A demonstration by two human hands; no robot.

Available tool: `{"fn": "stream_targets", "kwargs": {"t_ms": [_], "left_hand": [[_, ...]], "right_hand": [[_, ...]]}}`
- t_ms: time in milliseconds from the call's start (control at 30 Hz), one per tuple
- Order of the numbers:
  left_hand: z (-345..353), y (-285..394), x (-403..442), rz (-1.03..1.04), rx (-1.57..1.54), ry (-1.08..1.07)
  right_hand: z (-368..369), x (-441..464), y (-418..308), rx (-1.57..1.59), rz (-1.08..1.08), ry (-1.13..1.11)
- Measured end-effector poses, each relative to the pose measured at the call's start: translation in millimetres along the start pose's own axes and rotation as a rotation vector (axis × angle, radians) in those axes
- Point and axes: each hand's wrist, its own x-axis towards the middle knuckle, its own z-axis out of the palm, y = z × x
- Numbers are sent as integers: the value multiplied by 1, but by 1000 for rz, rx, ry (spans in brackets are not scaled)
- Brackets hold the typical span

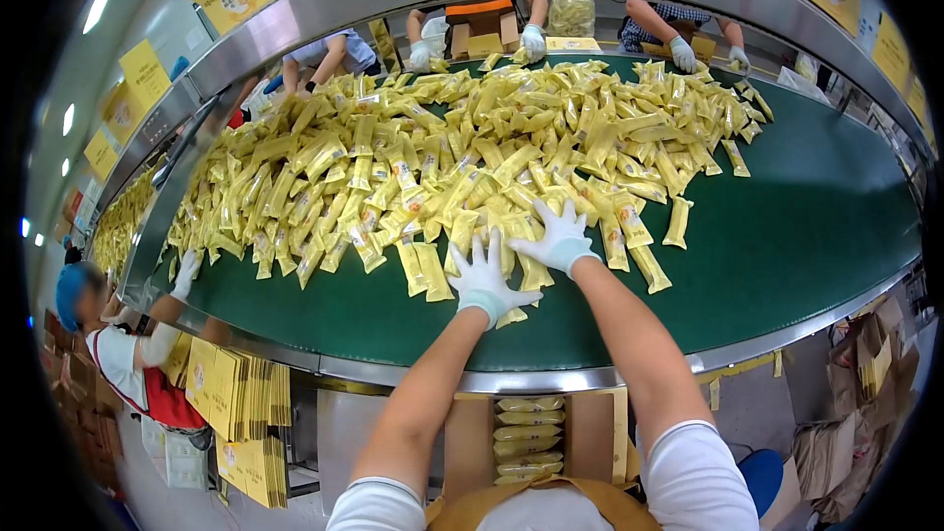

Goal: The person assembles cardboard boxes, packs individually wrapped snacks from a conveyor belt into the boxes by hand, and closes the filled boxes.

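Observation:
A large heap of yellow snack packets (492, 152) lies across the green conveyor belt (777, 275). My left hand (484, 280), in a white glove, rests spread on the near edge of the heap, with packets under and around its fingers. Just right of it, my right hand (559, 239), gloved too, lies with fingers stretched over more packets. Both hands touch packets without gripping any. Below the belt, right in front of my body, stands an open cardboard box (470, 447) with a row of packets (529, 433) inside.
A metal rim (374, 376) edges the belt. Co-workers' gloved hands (532, 42) reach in from the far side. On the left, a person in a blue cap (71, 290) stands by stacked yellow cartons (221, 388). Brown cardboard (824, 462) lies at the lower right.

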Motion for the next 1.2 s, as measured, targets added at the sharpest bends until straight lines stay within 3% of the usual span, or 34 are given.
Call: {"fn": "stream_targets", "kwargs": {"t_ms": [100, 167, 267, 400, 433, 533, 600, 667, 767, 867, 967, 1033, 1067, 1133, 1200], "left_hand": [[6, -12, 9, 97, -32, 43], [4, -24, 4, 179, -22, 41], [-3, -36, -7, 372, 41, -131], [27, -66, -24, 755, -74, -29], [25, -71, -25, 811, -122, -95], [22, -88, -50, 811, -182, 82], [24, -95, -67, 523, -252, 196], [33, -106, -70, 240, -221, 122], [32, -111, -69, 142, -142, 32], [15, -100, -68, 457, -307, 184], [-17, -55, -65, 762, -425, 169], [-10, -29, -44, 910, -288, 235], [-3, -18, -31, 954, -221, 267], [13, 3, -10, 828, -114, 121], [23, 14, 1, 683, -51, -15]], "right_hand": [[4, 3, -12, -49, 105, -20], [10, 4, 4, -81, 28, -36], [7, -15, 23, -119, -100, -14], [-5, -47, 41, -118, -220, -137], [-6, -58, 48, -122, -256, -149], [-6, -87, 72, -209, -336, -97], [-4, -105, 87, -305, -342, 14], [2, -120, 100, -260, -330, 138], [15, -137, 118, -130, -238, 242], [14, -153, 131, -117, -221, 215], [1, -172, 123, -246, -211, 285], [-10, -181, 113, -336, -299, 450], [-12, -180, 109, -293, -350, 362], [-14, -178, 102, -207, -452, 180], [11, -177, 105, -252, -500, 217]]}}
